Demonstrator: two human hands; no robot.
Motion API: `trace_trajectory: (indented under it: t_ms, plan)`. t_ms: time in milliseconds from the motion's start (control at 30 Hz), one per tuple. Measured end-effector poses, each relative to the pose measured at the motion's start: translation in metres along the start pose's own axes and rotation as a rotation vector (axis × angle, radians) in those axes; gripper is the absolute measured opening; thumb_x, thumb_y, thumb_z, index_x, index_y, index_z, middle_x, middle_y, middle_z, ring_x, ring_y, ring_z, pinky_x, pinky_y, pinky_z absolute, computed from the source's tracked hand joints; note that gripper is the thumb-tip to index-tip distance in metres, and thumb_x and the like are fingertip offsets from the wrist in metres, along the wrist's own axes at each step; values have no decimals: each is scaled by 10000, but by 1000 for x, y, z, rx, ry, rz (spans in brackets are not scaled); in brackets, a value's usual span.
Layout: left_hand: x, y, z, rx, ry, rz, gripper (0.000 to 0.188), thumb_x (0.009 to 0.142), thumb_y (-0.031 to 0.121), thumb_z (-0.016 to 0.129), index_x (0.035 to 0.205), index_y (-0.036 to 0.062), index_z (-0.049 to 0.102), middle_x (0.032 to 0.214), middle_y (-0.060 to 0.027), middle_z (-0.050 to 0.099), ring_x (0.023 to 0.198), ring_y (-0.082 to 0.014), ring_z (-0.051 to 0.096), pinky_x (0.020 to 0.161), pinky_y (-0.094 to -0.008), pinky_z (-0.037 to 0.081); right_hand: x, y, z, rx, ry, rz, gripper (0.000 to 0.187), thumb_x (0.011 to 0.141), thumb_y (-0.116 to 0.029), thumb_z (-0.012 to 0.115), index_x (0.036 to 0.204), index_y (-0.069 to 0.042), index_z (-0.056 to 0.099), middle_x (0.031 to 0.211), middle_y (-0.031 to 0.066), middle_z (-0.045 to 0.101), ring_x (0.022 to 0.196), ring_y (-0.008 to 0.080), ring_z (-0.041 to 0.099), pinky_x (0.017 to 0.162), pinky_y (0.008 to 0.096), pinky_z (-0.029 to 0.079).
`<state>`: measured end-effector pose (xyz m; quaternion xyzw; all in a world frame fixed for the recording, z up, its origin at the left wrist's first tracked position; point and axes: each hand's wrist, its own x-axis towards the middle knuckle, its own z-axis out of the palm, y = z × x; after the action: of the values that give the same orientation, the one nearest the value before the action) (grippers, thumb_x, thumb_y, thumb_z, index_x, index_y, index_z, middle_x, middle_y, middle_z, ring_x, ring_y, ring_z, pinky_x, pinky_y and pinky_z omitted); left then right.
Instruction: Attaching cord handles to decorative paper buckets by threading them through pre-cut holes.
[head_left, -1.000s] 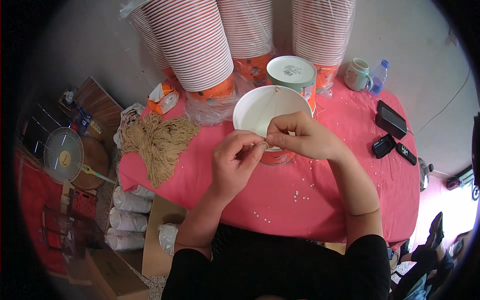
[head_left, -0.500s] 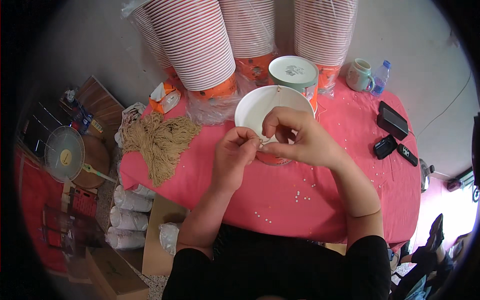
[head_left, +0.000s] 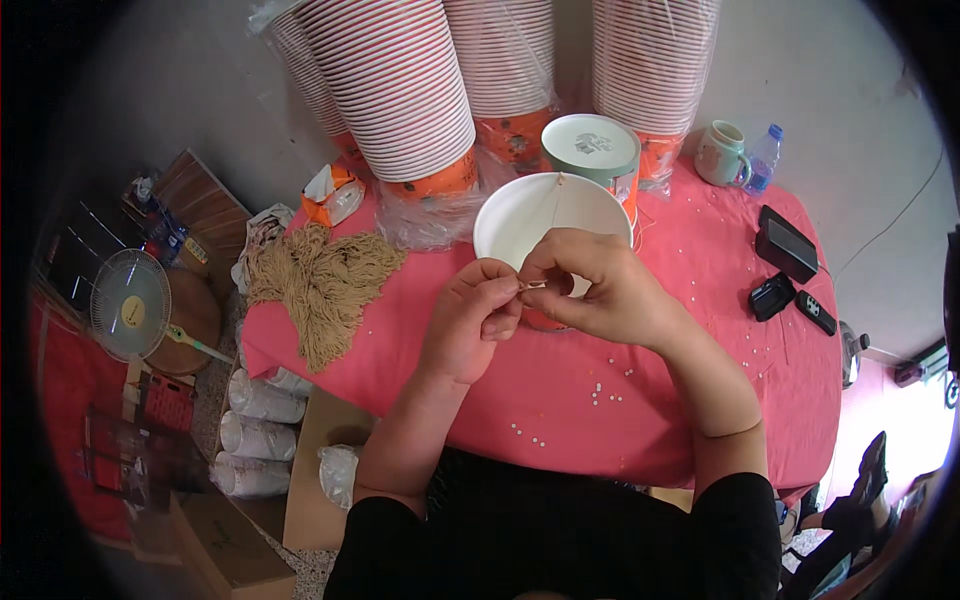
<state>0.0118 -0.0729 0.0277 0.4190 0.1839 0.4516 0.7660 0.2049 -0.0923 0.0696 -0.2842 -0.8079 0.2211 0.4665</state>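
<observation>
Over the near rim of a white-lined paper bucket (head_left: 505, 215), both my hands meet fingertip to fingertip. My left hand (head_left: 470, 310) is closed, thumb and forefinger pinching a thin tan string (head_left: 533, 285). The fingers of my right hand (head_left: 600, 285) pinch the same string from the other side. Inside the bucket a strand runs down from a small knot at its far rim. My hands hide the bucket's near side, apart from a bit of its orange outer wall below them. A tangled bundle of tan strings (head_left: 325, 285) lies to the left on the pink tablecloth.
Tall stacks of paper buckets (head_left: 395, 90) stand along the back. Behind my bucket is an upturned container (head_left: 590, 145). A mug (head_left: 722, 155), a water bottle (head_left: 764, 160) and black devices (head_left: 785, 245) sit at right. Small white discs (head_left: 600, 393) dot the cloth. A fan (head_left: 130, 305) stands left.
My right hand has come lower and its fingertips have closed against the string beside my left fingertips. The left hand has turned slightly, its lower fingers now showing. The bucket stays in place.
</observation>
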Motion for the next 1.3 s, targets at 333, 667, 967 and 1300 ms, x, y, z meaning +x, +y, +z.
trace_trajectory:
  t_ms: [333, 667, 967, 1300]
  plan:
    - [-3, 2, 1, 216, 6, 89, 94, 928, 75, 595, 986, 8, 626, 771, 6, 599, 582, -4, 430, 506, -166, 330, 0, 2, -5, -122, 48, -44, 111, 754, -5, 662, 842, -17, 595, 746, 108, 611, 654, 271, 622, 574, 363, 482]
    - [-3, -1, 9, 642, 111, 395, 80, 911, 36, 638, 973, -15, 629, 778, 62, 557, 686, 8, 456, 607, -159, 378, 0, 7, -7, -308, 23, -70, 127, 727, -16, 644, 806, -36, 545, 723, 119, 598, 621, 315, 608, 530, 409, 453]
    - [-6, -3, 6, 660, 147, 418, 58, 916, 44, 642, 947, -3, 627, 746, 82, 523, 656, 16, 411, 578, -156, 339, 0, 12, -13, -378, -8, -71, 146, 729, 51, 614, 833, -4, 528, 706, 106, 572, 589, 246, 589, 547, 344, 471]
    - [-10, -13, 0, 681, 157, 415, 42, 913, 26, 642, 885, 17, 613, 710, 95, 510, 628, 22, 395, 555, -153, 324, 0, 10, -16, -178, -8, 94, 114, 831, 16, 569, 912, -17, 495, 679, 70, 532, 602, 176, 540, 566, 302, 446]
